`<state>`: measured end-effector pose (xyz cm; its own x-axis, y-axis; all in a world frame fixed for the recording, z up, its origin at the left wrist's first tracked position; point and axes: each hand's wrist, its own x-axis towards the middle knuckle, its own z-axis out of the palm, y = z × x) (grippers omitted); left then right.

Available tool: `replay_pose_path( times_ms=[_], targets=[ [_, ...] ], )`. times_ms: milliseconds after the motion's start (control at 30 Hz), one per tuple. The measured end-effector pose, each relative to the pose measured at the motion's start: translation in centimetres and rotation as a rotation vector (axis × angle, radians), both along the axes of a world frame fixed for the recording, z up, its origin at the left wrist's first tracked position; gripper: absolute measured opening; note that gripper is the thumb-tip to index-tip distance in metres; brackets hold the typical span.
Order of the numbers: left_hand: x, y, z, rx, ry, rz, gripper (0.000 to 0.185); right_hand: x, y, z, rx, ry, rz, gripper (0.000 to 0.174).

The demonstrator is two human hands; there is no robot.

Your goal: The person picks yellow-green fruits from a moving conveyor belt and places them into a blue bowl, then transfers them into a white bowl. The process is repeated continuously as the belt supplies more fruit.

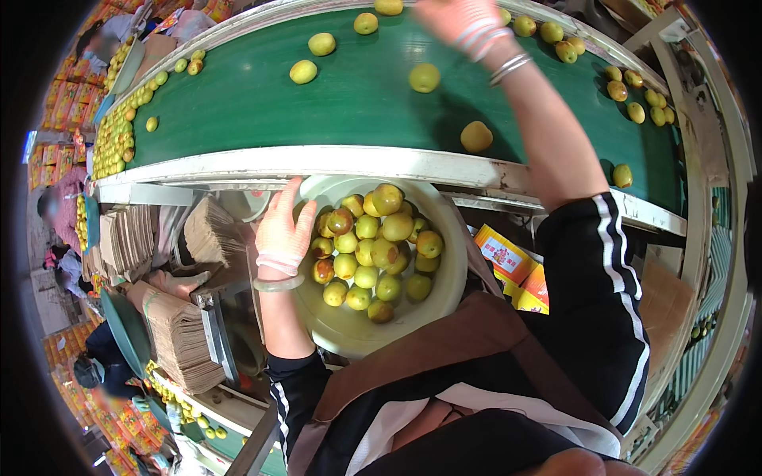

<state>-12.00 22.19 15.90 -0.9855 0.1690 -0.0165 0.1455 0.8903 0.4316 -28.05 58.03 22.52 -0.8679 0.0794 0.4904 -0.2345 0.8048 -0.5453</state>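
Several green, yellow and brown-blotched jujube-like fruits [384,253] lie in a pale plastic basin [449,285] before me. My left hand [284,229], in a thin pinkish glove, rests at the basin's left rim with its fingers apart and nothing in them. Beyond the basin runs a green conveyor belt [238,113] with loose fruits on it. My right hand [461,21], also gloved, is over the belt's far side, blurred and partly cut off by the picture's top edge; whether it holds a fruit is unclear. A round fruit [424,78] lies on the belt below it.
A white metal rail [333,160] separates basin and belt. Fruits crowd the belt's left end [113,143]. Stacks of folded brown cardboard or paper [175,339] stand at left, and a printed yellow-red box [506,256] lies right of the basin. Several people are farther off at left.
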Motion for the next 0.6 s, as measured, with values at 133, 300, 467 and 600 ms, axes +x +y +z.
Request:
replay_pose_path(
  times_ms=[133, 300, 467, 600],
  targets=[
    [-0.2, -0.2, -0.9, -0.008, -0.001, -0.013, 0.05, -5.3, 16.2, -7.9, -0.029, -0.06, -0.446, 0.039],
    [-0.7, 0.4, -0.6, -0.103, 0.015, -0.018, 0.051, -4.0, 12.6, -7.4, 0.221, -0.297, -0.337, 0.04],
    [-0.4, 0.6, -0.4, -0.137, 0.025, -0.013, 0.051, -2.9, 5.5, -5.6, 0.257, -0.364, -0.045, 0.04],
    [-0.4, 0.2, -0.9, -0.126, 0.025, -0.016, 0.051, 3.4, -4.4, -0.6, -0.134, -0.293, 0.597, 0.04]
  ],
)
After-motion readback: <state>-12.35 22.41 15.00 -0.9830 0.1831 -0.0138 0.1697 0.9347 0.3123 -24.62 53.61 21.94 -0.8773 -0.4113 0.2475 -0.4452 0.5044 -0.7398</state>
